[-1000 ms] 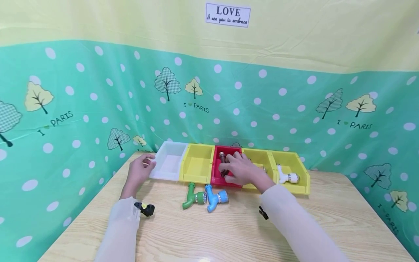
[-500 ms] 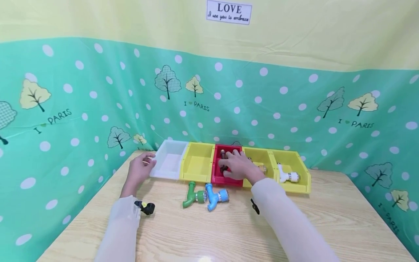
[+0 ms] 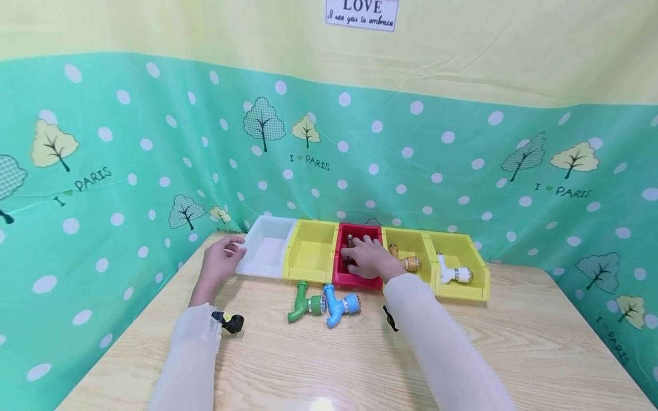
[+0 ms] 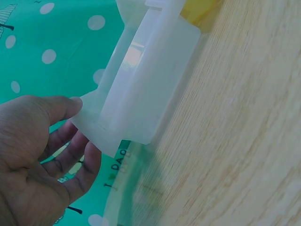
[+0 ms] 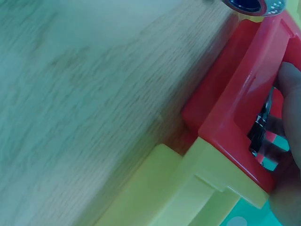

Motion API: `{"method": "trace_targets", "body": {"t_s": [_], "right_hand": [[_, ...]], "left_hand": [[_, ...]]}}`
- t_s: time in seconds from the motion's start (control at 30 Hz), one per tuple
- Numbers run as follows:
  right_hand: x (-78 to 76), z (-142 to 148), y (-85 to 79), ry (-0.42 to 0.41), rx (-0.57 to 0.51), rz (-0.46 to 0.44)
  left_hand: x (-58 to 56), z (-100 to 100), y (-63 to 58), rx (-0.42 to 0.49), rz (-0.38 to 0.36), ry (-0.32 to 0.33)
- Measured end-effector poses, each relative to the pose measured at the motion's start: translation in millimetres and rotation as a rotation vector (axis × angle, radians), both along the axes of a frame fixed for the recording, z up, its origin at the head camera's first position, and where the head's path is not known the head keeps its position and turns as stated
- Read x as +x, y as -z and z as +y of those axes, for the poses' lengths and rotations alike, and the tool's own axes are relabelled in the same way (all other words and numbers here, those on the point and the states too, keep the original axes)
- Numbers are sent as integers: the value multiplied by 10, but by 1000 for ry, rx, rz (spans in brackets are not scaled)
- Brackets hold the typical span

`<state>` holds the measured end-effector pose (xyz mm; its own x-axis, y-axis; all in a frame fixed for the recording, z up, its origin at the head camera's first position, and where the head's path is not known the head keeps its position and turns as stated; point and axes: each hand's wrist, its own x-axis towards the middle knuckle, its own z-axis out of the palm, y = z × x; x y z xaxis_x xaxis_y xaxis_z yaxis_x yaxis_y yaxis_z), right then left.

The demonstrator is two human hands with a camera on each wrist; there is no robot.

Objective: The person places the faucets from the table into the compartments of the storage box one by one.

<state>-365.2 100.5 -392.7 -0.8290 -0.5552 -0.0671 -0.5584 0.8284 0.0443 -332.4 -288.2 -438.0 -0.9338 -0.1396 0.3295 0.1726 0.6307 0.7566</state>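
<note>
My left hand [image 3: 220, 264] pinches the near left side of the translucent white bin [image 4: 155, 89]; in the left wrist view the thumb lies on its corner, the fingers behind. My right hand [image 3: 367, 258] reaches down into the red bin [image 3: 354, 279]. Its thumb and fingers curl round a dark brown faucet [image 3: 350, 241], largely hidden under the hand. A dark, shiny part of that faucet shows between the fingers in the right wrist view. In front of the bins, a green faucet [image 3: 303, 305] and a blue faucet [image 3: 339, 308] lie on the wooden table.
The bins stand in one joined row before a dotted green curtain [image 3: 226, 137]. A bare yellow bin [image 3: 311, 251] sits between the white and red ones. To the right, two yellow bins hold an orange faucet [image 3: 409, 262] and a white faucet [image 3: 453, 274].
My right hand and forearm have shifted a little left in the red bin, uncovering more of the orange faucet. The left hand stays at the white bin. The head view has tilted slightly down.
</note>
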Motion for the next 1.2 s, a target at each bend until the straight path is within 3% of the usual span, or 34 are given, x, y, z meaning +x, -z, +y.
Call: {"method": "trace_targets", "body": {"t_s": [0.5, 1.2], "right_hand": [[-92, -55, 53, 60, 27, -49], [-115, -42, 72, 10, 36, -33]], "left_hand": [[17, -9, -20, 15, -9, -2], [14, 5, -16, -2, 8, 0]]}}
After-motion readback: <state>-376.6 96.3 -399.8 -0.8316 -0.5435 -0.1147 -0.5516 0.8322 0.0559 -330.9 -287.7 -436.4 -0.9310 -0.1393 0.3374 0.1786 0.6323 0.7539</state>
